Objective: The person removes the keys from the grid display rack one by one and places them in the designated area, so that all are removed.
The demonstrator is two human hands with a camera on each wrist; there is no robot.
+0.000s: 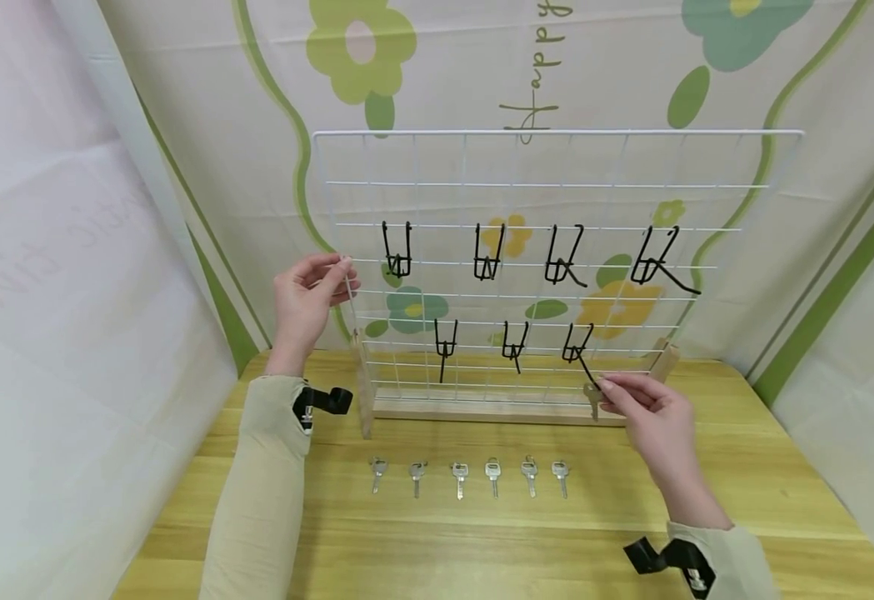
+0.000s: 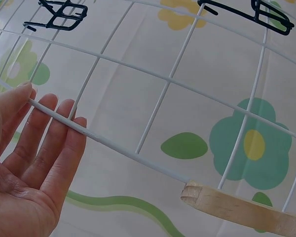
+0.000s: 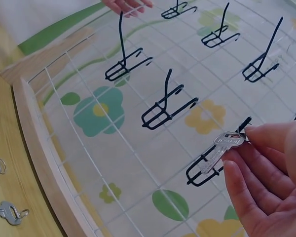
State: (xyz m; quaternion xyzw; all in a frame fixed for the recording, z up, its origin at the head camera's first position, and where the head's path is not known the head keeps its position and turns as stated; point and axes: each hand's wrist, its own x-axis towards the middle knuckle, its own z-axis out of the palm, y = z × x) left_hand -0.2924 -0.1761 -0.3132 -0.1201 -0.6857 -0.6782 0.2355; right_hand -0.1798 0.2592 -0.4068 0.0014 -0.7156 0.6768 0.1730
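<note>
A white wire grid panel (image 1: 556, 132) stands in a wooden base with black hooks in two rows. My left hand (image 1: 303, 304) pinches the panel's left edge wire between thumb and forefinger; the left wrist view shows the other fingers (image 2: 54, 143) along that wire. On the right, my right hand (image 1: 657, 421) pinches a silver key (image 3: 229, 141) by its ring end, at the tip of the lower row's rightmost hook (image 1: 576, 353). Whether the ring is round the hook's tip is hidden by the fingers. The key hangs blade down.
Several silver keys (image 1: 460, 479) lie in a row on the wooden table (image 1: 422, 550), in front of the base bar (image 1: 481, 408). Upper hooks (image 1: 486, 265) jut out from the panel. A flower-printed cloth (image 1: 437, 75) hangs behind, with white cloth at both sides.
</note>
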